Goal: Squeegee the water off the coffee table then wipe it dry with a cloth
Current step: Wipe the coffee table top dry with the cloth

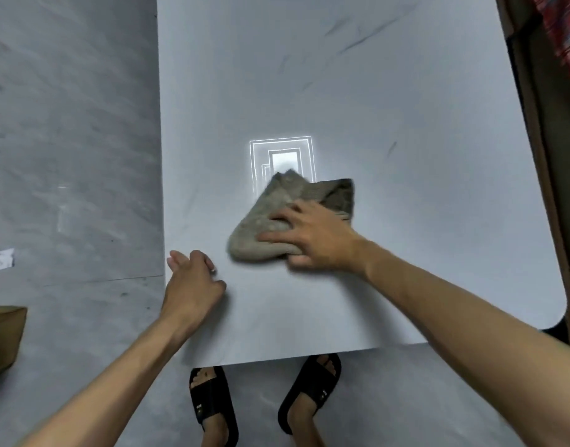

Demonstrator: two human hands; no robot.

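A crumpled grey-brown cloth (pixel 277 214) lies on the glossy white coffee table (pixel 390 124), near its middle. My right hand (pixel 312 237) presses flat on the cloth's near right part, fingers spread toward the left. My left hand (pixel 193 279) rests at the table's left edge with loosely curled fingers and holds nothing. No squeegee is in view. Faint dark streaks mark the far part of the tabletop.
A bright ceiling-light reflection (pixel 282 159) shines on the table just beyond the cloth. Grey floor (pixel 67 140) lies to the left. A tan object (pixel 2 337) sits at the left frame edge. A sofa with red patterned fabric (pixel 564 37) borders the table's right side. My sandalled feet (pixel 264 391) stand under the near edge.
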